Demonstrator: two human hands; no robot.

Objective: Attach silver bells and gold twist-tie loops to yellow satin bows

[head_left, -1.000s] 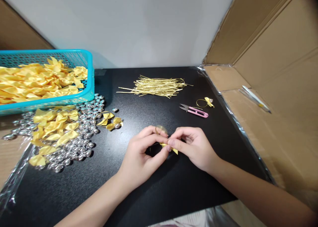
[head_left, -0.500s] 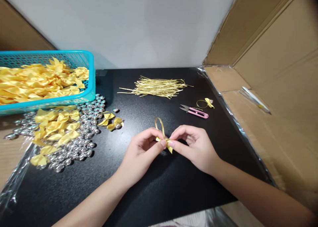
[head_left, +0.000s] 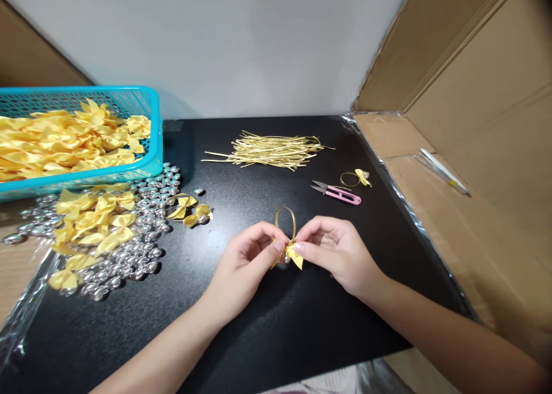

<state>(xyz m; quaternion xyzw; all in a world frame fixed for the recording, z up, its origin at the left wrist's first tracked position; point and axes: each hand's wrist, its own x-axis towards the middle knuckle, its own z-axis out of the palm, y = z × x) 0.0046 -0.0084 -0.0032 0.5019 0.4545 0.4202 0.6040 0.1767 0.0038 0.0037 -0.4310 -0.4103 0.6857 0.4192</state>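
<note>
Over the middle of the black table (head_left: pixel 267 331), my left hand (head_left: pixel 241 267) and my right hand (head_left: pixel 336 256) pinch a small yellow ribbon bow (head_left: pixel 295 256) between fingertips. A gold cord loop (head_left: pixel 285 221) stands up from the bow, and a small silver bead seems to hang just under it. Both hands are closed on this piece, thumbs and forefingers nearly touching each other.
A turquoise basket (head_left: pixel 153 158) of yellow bows sits at far left. In front of it lie silver beads (head_left: pixel 142 256) with loose bows (head_left: pixel 92 221). A bundle of gold cords (head_left: pixel 271 149), pink snips (head_left: pixel 338 192), a looped bow (head_left: pixel 357 178) and a cardboard box (head_left: pixel 474 152) lie beyond and right.
The gold loop, hidden low between the fingers a second ago, now stands upright above the bow. Both hands stayed in place, only the fingers working.
</note>
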